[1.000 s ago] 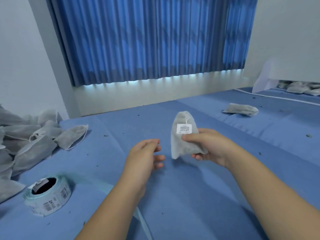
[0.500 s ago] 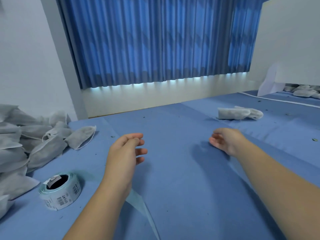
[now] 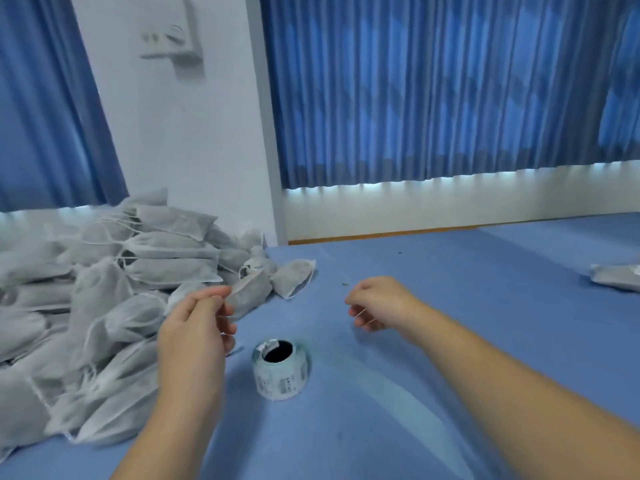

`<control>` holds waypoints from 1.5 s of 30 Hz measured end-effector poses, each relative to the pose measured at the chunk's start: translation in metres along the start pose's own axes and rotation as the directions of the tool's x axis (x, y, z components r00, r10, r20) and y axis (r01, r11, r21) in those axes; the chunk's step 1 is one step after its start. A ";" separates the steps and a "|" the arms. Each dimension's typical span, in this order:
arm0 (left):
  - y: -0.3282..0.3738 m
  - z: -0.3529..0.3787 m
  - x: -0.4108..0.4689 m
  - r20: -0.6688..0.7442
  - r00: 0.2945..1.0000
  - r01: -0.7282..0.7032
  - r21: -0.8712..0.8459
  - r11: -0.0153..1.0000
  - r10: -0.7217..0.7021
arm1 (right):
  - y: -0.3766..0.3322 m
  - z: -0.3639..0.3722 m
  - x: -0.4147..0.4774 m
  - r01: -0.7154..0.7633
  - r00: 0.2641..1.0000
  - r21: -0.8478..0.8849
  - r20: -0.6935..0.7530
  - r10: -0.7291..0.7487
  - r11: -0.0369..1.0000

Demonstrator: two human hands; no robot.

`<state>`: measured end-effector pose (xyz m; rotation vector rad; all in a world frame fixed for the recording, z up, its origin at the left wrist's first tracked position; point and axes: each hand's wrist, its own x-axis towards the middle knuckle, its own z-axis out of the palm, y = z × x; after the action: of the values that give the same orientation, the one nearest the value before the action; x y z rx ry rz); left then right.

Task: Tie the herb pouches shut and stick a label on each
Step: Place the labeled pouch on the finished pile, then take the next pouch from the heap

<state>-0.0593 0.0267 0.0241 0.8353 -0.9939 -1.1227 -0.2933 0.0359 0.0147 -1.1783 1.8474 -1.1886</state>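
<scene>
A big pile of grey herb pouches [image 3: 104, 306] with white drawstrings lies on the left of the blue table [image 3: 450, 306]. My left hand [image 3: 197, 327] reaches toward the pile, its loosely bent fingertips at the near end of one pouch [image 3: 251, 294] on the pile's right edge; blur hides whether they touch. My right hand [image 3: 377, 303] hovers over the table with fingers loosely curled, holding nothing. A roll of barcode labels [image 3: 280, 372] stands between my hands, nearer to me.
More pouches [image 3: 616, 280] lie at the table's far right edge. A pale strip of label backing [image 3: 415, 403] trails from the roll toward me. Blue curtains and a white wall stand behind the table.
My right hand let go of the labelled pouch it held, which now lies at the far right. My view turned left toward the pile, and my left hand moved to a pouch there.
</scene>
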 end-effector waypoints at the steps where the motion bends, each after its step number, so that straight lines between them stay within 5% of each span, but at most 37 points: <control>1: -0.003 -0.011 0.007 -0.047 0.999 0.020 -0.005 1.000 -0.020 | -0.007 0.015 0.006 0.056 0.998 -0.137 0.028 -0.053 0.989; 5: -0.018 -0.037 0.028 -0.100 0.972 0.208 -0.071 0.976 -0.214 | -0.037 0.061 0.025 0.215 0.976 -0.442 0.122 -0.179 0.871; 11: -0.027 -0.037 0.035 -0.024 0.964 0.265 -0.008 0.964 -0.265 | -0.065 0.098 0.058 0.216 0.976 -0.430 0.096 -0.194 0.876; 15: -0.027 -0.030 0.030 0.025 0.971 0.236 0.070 0.969 -0.239 | -0.073 0.119 0.068 0.315 0.943 -0.399 0.232 -0.237 0.861; 20: -0.025 -0.027 0.026 0.061 0.978 0.191 0.145 0.971 -0.201 | -0.080 0.151 0.067 0.480 0.872 -0.712 0.450 -0.193 0.513; 24: -0.024 -0.027 0.024 0.058 0.974 0.206 0.156 0.966 -0.217 | -0.084 0.157 0.066 0.422 0.906 -0.872 0.416 -0.077 0.247; 30: -0.024 -0.022 0.022 0.060 0.971 0.220 0.162 0.962 -0.232 | -0.081 0.159 0.063 0.476 0.877 -0.779 0.454 -0.157 0.409; 34: -0.026 -0.021 0.024 0.062 0.971 0.215 0.179 0.960 -0.229 | -0.084 0.168 0.068 0.421 0.906 -0.859 0.414 -0.088 0.292; 38: -0.026 -0.022 0.025 0.073 0.971 0.210 0.187 0.959 -0.227 | -0.077 0.157 0.070 0.364 0.930 -0.875 0.326 -0.169 0.319; 45: -0.026 -0.022 0.020 0.069 0.987 0.124 0.244 0.962 -0.145 | -0.057 0.094 0.049 0.372 0.921 -0.627 0.154 -0.359 0.685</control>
<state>-0.0443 0.0024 -0.0028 1.0691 -1.1745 -1.1770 -0.2126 -0.0525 0.0283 -2.0177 2.1485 -0.7073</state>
